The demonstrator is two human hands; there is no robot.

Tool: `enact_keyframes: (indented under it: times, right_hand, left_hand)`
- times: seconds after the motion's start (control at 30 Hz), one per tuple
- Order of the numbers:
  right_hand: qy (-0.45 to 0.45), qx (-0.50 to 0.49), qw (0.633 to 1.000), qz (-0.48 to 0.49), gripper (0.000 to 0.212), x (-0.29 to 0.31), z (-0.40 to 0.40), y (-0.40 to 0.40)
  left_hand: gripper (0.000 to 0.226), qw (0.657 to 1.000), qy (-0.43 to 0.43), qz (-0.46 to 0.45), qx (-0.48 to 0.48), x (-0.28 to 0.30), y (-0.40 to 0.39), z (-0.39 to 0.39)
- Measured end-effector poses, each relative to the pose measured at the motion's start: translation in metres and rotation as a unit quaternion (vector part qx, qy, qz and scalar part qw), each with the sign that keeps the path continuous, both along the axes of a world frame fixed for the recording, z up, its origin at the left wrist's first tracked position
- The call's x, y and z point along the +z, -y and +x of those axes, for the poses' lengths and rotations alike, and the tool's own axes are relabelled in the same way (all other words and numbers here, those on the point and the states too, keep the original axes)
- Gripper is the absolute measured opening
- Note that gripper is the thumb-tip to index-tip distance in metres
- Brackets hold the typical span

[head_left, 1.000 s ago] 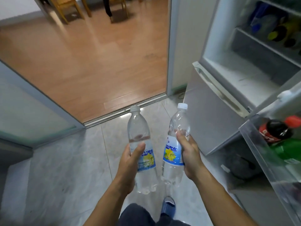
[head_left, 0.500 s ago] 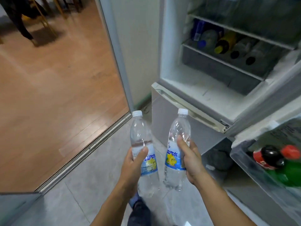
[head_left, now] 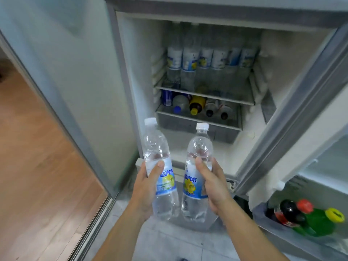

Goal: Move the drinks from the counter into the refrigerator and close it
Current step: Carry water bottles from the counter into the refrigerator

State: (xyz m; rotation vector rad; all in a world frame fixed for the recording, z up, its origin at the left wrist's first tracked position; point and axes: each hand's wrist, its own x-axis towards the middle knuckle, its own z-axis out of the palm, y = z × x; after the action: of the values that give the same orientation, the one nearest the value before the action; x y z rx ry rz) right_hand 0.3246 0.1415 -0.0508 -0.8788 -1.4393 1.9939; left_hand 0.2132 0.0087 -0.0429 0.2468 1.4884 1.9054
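Observation:
I hold two clear water bottles with white caps and blue-yellow labels upright in front of the open refrigerator (head_left: 143, 72). My left hand (head_left: 146, 187) grips the left bottle (head_left: 159, 162) around its label. The right bottle (head_left: 197, 166) sits in the grip of my right hand (head_left: 212, 183). Both bottles are just outside the fridge's lower front edge. Inside, the upper wire shelf (head_left: 205, 94) carries several standing bottles of the same kind. Below it, a drawer (head_left: 197, 123) holds several bottles and a can lying down.
The fridge door (head_left: 310, 129) stands open to the right; its lower rack (head_left: 263, 215) holds a dark cola bottle (head_left: 288, 211) and a green bottle (head_left: 318, 221). A sliding glass door frame (head_left: 56, 113) and wooden floor (head_left: 28, 166) lie to the left. Grey tiles are underfoot.
My view has swung right and up to face the fridge interior. Both hands, still holding their bottles, have come closer to the fridge opening.

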Motion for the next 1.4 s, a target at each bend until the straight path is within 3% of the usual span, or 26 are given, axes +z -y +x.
enact_keyframes:
  times: [0.13, 0.33, 0.57, 0.8, 0.97, 1.23, 1.4]
  right_hand:
    - [-0.056, -0.039, 0.997, 0.022, 0.040, 0.029, -0.029, -0.041]
    - [-0.108, -0.127, 0.984, 0.065, 0.031, 0.071, -0.076, -0.115]
    - [-0.119, -0.204, 0.967, 0.099, 0.041, 0.107, -0.120, -0.186]
    - [-0.102, -0.219, 0.960, 0.140, 0.025, 0.121, -0.169, -0.234]
    - [-0.108, -0.217, 0.948, 0.208, 0.036, 0.130, -0.209, -0.263]
    - [-0.052, -0.229, 0.940, 0.248, 0.068, 0.119, -0.260, -0.294]
    - [-0.039, -0.254, 0.932, 0.255, 0.061, 0.119, -0.276, -0.307]
  left_hand:
    - [0.053, 0.999, -0.033, 0.022, -0.018, 0.027, -0.045, -0.030]
    - [0.013, 0.995, -0.090, 0.036, -0.016, 0.056, -0.112, -0.076]
    - [0.024, 0.983, -0.177, 0.041, -0.021, 0.079, -0.189, -0.126]
    - [0.041, 0.972, -0.229, 0.027, 0.048, 0.098, -0.249, -0.195]
    - [0.031, 0.932, -0.345, 0.048, 0.102, 0.116, -0.278, -0.230]
    - [0.046, 0.916, -0.386, 0.047, 0.100, 0.097, -0.318, -0.269]
    - [0.060, 0.899, -0.421, 0.039, 0.115, 0.089, -0.321, -0.276]
